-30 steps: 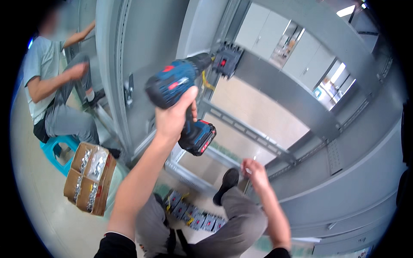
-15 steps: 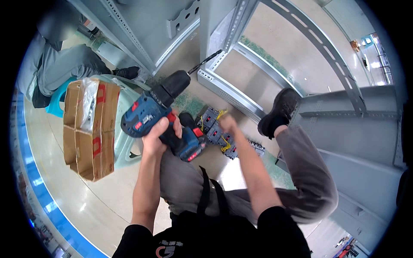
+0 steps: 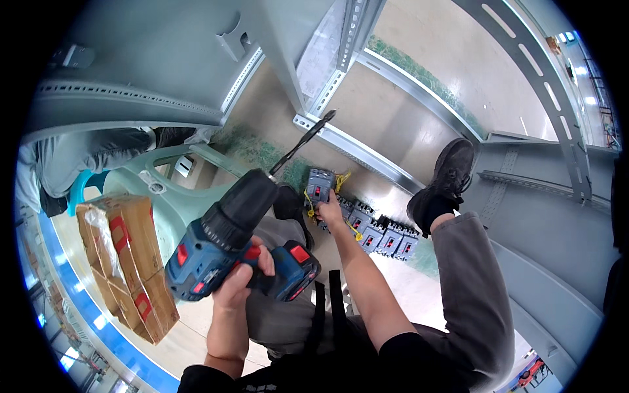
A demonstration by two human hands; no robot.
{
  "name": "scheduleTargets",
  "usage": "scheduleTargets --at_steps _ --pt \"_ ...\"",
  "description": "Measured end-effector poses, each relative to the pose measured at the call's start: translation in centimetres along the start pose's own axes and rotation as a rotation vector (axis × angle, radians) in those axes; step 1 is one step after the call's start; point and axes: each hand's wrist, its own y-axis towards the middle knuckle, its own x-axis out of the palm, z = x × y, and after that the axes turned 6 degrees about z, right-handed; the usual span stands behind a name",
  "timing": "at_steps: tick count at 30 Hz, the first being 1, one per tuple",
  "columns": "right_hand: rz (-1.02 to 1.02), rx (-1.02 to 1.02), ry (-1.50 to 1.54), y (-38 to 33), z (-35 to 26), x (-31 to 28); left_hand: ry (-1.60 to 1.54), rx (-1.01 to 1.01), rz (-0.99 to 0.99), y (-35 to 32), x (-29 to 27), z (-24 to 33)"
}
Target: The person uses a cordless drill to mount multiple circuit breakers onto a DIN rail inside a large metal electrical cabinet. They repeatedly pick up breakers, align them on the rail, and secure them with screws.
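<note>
My left hand (image 3: 233, 288) is wrapped round the handle of a blue and black cordless drill (image 3: 219, 229). A long dark drill bit (image 3: 303, 143) sticks out of its chuck, slanting up and to the right. My right hand (image 3: 330, 209) is closed on the near end of a grey moulded-case circuit breaker (image 3: 319, 183). Yellow wires (image 3: 341, 181) hang at its sides. Whether this breaker is off the floor I cannot tell. Just right of that hand, several similar circuit breakers (image 3: 390, 241) with red switches sit in a row on the floor.
A grey metal cabinet frame (image 3: 373, 159) stands ahead, with a slotted rail (image 3: 524, 49) and panels at the right. At the left, a torn cardboard box (image 3: 128, 262) rests on a pale green stool (image 3: 190, 196). Another person's leg (image 3: 98, 154) is behind it. My shoe (image 3: 449, 173) is beside the frame.
My right hand has moved left and taken hold of the leftmost circuit breaker. The drill in my left hand appears lower and larger. The view has shifted, and the box appears lower.
</note>
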Motion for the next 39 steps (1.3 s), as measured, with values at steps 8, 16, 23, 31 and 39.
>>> scheduleTargets --at_steps 8,16,23,31,39 --pt "0.326 0.245 -0.351 -0.7 -5.6 2.6 -0.041 0.005 0.002 0.0 -1.4 -0.5" --pt "0.525 0.467 0.009 1.8 -3.1 6.0 -0.099 -0.015 -0.066 0.3 -1.8 0.2" --pt "0.625 0.547 0.703 2.5 -3.3 6.0 -0.105 -0.047 -0.04 0.4 -1.8 0.1" --pt "0.478 0.559 0.944 -0.3 -4.9 5.5 -0.085 -0.076 -0.016 0.4 -1.7 0.3" --pt "0.017 0.804 0.973 2.3 -2.7 5.0 -0.127 -0.07 -0.039 0.7 -1.3 0.2"
